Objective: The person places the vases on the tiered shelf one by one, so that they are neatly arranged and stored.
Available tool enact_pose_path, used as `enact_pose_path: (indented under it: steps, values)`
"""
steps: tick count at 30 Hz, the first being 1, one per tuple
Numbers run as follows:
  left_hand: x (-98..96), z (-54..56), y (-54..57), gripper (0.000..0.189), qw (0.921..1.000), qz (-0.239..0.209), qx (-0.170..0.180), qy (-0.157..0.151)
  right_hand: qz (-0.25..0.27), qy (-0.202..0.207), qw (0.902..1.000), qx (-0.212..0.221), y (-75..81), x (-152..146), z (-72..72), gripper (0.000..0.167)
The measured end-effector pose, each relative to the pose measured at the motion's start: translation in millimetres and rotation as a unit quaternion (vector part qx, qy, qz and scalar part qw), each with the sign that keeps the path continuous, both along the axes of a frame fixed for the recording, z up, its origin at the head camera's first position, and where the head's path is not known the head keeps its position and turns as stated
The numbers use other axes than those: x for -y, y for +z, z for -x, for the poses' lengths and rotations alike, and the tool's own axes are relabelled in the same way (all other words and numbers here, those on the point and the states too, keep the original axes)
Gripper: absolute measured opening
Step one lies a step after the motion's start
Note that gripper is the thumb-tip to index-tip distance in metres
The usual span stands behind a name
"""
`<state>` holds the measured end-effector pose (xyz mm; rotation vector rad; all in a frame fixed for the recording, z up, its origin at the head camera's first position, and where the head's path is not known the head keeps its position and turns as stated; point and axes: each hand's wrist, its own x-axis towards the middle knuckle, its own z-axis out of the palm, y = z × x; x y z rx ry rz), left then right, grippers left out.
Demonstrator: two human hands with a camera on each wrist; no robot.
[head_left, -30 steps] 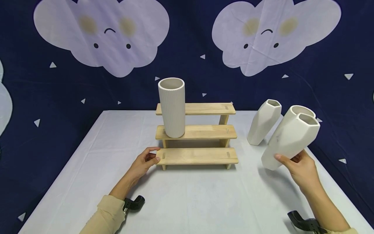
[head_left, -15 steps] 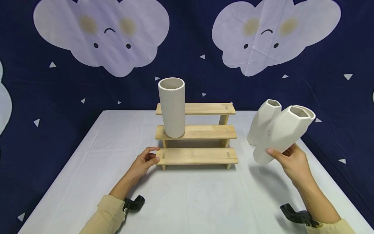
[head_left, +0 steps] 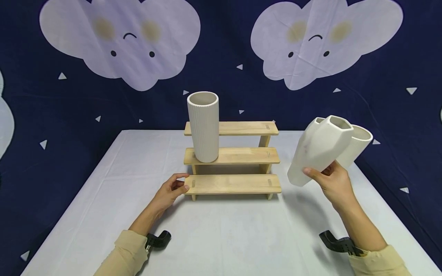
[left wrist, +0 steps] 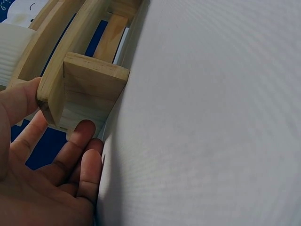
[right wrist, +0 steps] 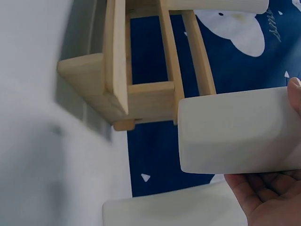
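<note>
- We have the faceted white vase [head_left: 322, 151] in our right hand [head_left: 332, 184], thumb on the near side, fingers wrapped round behind. It leans to the right, mouth uppermost, off the white tablecloth [head_left: 241, 237] and to the right of the stand.
- Our left hand [head_left: 172, 191] pinches the left end of the lowest board of the wooden stand [head_left: 233, 184] between thumb and forefinger; the other fingers curl loosely.
- We judge the vase to be ceramic: stiff, fairly heavy, smooth enough to slip, and likely to chip if knocked. A firm wrap round the lower body, leaving the base free, suits it.
- Close behind it are an angular white vase [head_left: 312, 127], mostly hidden, and a round-mouthed vase [head_left: 359, 143], so we mind the rims.
- A ribbed vase [head_left: 205, 130] stands upright on the middle board.
- We see no brand or label. The blue backdrop [head_left: 235, 96] has a mark in the left wrist view, possibly lettering, too cut off to read.
</note>
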<state>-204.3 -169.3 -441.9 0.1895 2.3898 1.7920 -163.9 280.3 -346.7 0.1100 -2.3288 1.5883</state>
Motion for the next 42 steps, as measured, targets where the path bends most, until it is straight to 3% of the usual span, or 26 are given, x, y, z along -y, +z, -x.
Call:
enact_pose_path:
  steps: [7,16,22,31,42]
  values:
    - [0.1,-0.3,0.7,0.047,1.0000,0.000,0.001,-0.002,0.038,0.035,0.9985,-0.017,7.4,13.4,8.6,0.059]
    - [0.9,0.7,-1.9,0.045,1.0000,0.005,0.006,0.002,-0.001,0.034,0.9993,0.015,16.6,31.0,20.0,0.064]
    - [-0.4,0.8,-2.5,0.044,1.0000,0.003,0.009,0.003,-0.015,0.037,0.9991,0.014,18.4,39.3,29.8,0.066]
    - [0.7,0.9,-3.2,0.045,0.9999,0.002,0.011,0.000,0.013,0.073,0.9972,-0.008,16.9,49.4,45.3,0.063]
    - [1.0,-0.1,-1.3,0.046,0.9999,0.001,0.011,0.002,0.013,0.088,0.9960,0.000,17.3,63.3,60.2,0.063]
